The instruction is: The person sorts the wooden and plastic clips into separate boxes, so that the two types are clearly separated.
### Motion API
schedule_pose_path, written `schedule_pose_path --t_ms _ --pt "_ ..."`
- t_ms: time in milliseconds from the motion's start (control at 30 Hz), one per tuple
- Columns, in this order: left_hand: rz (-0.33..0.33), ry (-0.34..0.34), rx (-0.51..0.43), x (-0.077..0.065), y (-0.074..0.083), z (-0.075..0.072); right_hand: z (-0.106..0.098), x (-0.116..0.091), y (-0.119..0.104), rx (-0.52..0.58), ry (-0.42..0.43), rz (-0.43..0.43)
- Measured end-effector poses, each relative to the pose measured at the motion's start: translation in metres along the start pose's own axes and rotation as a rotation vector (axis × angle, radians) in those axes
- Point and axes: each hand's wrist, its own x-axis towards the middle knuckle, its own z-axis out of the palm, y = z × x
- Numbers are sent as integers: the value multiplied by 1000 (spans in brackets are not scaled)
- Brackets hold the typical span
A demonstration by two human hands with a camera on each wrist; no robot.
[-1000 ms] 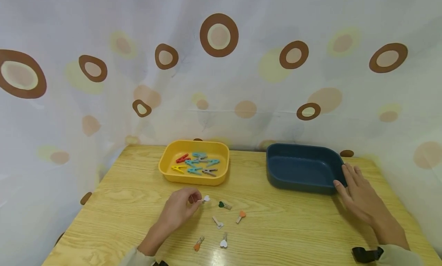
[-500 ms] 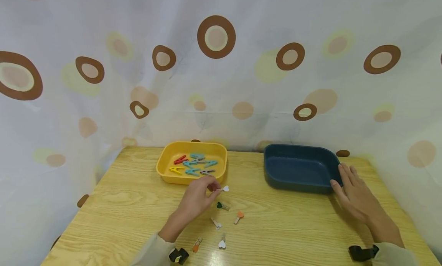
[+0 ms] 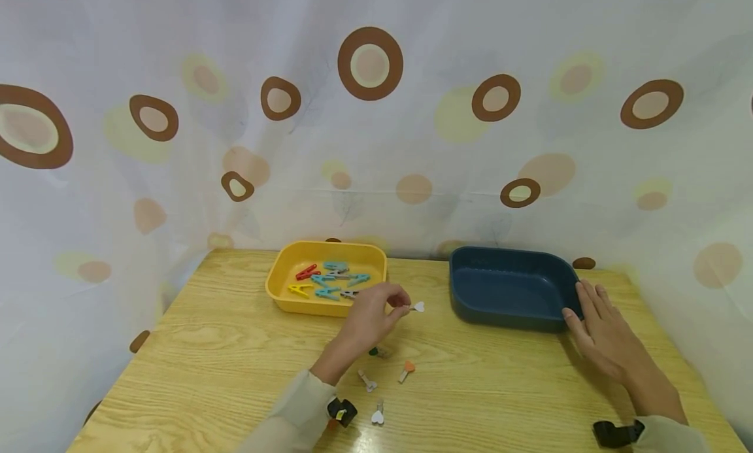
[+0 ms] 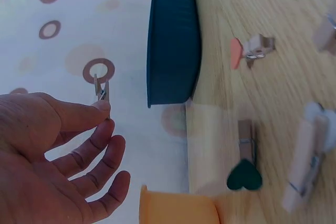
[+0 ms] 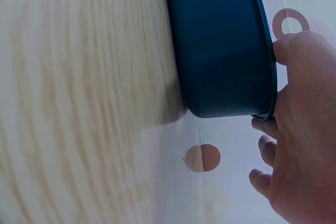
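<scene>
In the head view my left hand [image 3: 370, 317] pinches a small wooden clothespin [image 3: 419, 306] with a white heart between thumb and fingertip. It is held above the table, between the yellow tray [image 3: 294, 305] and the dark blue tray [image 3: 500, 318]. The left wrist view shows the clothespin's prongs [image 4: 102, 88] pointing away from the thumb. My right hand [image 3: 606, 338] rests on the blue tray's right end, its fingers fairly straight along the rim. Heart clothespins lie below the left hand: a green one [image 4: 244, 174], an orange one [image 3: 407, 372] and white ones [image 3: 378, 414].
Several plastic clothespins [image 3: 323, 280], blue, red, yellow and grey, lie in the yellow tray. Another orange-heart clothespin is mostly hidden behind the left wrist strap [image 3: 341, 411]. A patterned curtain [image 3: 412, 146] hangs behind the wooden table [image 3: 500, 387].
My left hand has lifted the white-heart clothespin off the table and carried it right and away from me, past the front of the yellow tray. The right hand has stayed on the blue tray.
</scene>
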Motion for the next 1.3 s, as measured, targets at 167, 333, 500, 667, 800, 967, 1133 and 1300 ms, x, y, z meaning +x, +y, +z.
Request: schedule_pose_path --t_ms 167,333,500,667,800,967,1133,1300 --pt "-5 -18 -40 13 8 8 0 -1 0 6 9 -2" --pt "-9 -24 -77 27 13 18 0 -1 -1 10 3 4" --pt "-14 -35 -84 43 22 26 0 -2 -2 19 6 0" --pt "-12 -21 -90 61 32 36 0 -3 -2 20 15 -5" --pt "-23 -31 -101 74 40 43 1 -3 -2 17 25 -9" --pt "-39 -54 -96 88 45 53 3 -1 -3 18 22 -11" --pt "-38 -80 -104 101 48 68 4 1 -3 24 29 -15" --pt "-49 -119 -125 116 52 84 1 0 -4 28 41 -20"
